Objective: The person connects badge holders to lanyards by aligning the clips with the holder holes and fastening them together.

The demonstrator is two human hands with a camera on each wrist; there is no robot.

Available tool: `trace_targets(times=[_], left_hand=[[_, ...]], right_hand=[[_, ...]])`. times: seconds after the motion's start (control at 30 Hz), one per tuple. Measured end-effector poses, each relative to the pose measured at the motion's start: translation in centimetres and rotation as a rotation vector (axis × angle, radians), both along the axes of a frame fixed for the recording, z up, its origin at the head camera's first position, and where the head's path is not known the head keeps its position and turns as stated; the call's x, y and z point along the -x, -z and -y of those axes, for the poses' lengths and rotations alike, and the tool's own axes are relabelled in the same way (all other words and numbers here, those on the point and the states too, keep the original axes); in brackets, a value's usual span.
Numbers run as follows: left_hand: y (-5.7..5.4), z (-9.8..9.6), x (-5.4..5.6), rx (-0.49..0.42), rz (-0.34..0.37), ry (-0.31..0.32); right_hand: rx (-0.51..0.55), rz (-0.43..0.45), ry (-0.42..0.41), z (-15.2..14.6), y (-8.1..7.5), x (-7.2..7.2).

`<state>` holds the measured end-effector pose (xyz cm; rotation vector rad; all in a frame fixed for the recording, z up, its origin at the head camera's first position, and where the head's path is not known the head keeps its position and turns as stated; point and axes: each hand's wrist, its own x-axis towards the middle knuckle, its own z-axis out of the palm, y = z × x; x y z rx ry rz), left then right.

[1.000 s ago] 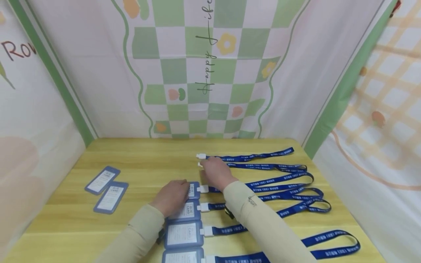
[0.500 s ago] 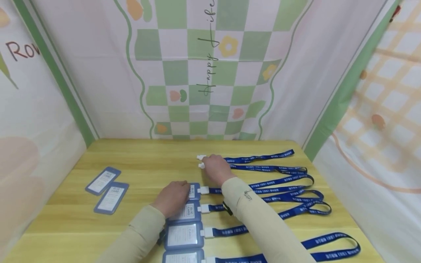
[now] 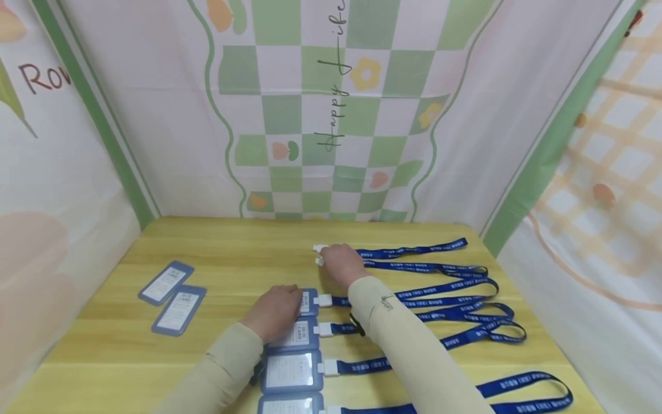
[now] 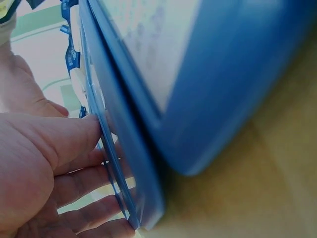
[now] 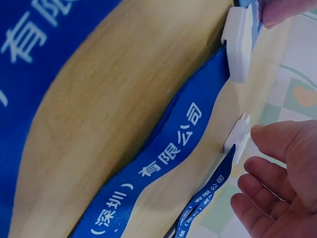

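My left hand (image 3: 273, 312) rests over the farthest blue badge holder (image 3: 309, 302) of a column, its thumb and extended fingers touching the holder's edge in the left wrist view. That holder is joined by a white clip (image 3: 323, 301) to a blue lanyard. Behind it, my right hand (image 3: 341, 263) is at the white ends of two loose lanyards, partly covering them in the head view. In the right wrist view the thumb tip is right by one white clip (image 5: 237, 136), with the other fingers loosely bent and not wrapped round it.
More badge holders (image 3: 292, 370) with clipped lanyards line up toward the front. Two loose holders (image 3: 178, 310) overlap at the left of the wooden table (image 3: 103, 345). Blue straps (image 3: 439, 247) stretch to the right. Printed curtains (image 3: 445, 172) stand behind and at the sides.
My right hand has shifted slightly away from me, toward the farthest lanyard's clip. My left hand keeps its place on the holder. The head view has turned a little.
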<state>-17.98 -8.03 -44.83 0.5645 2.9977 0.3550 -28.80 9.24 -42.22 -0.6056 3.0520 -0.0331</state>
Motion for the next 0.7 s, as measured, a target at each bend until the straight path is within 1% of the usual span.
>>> trace_targets(times=[0.3,0.47,0.7], left_hand=[[-0.1,-0.1,-0.1,-0.003,-0.002,-0.003],[-0.2,-0.1,-0.2,-0.001,0.003,-0.006],[-0.2,-0.1,-0.2,-0.008,0.007,-0.008]], right_hand=[[-0.007,0.062,0.0,-0.3,0.4,0.2],[-0.016,0.067,0.007,-0.5,0.9,0.5],[0.004,0.089,0.043,-0.3,1.4,0.6]])
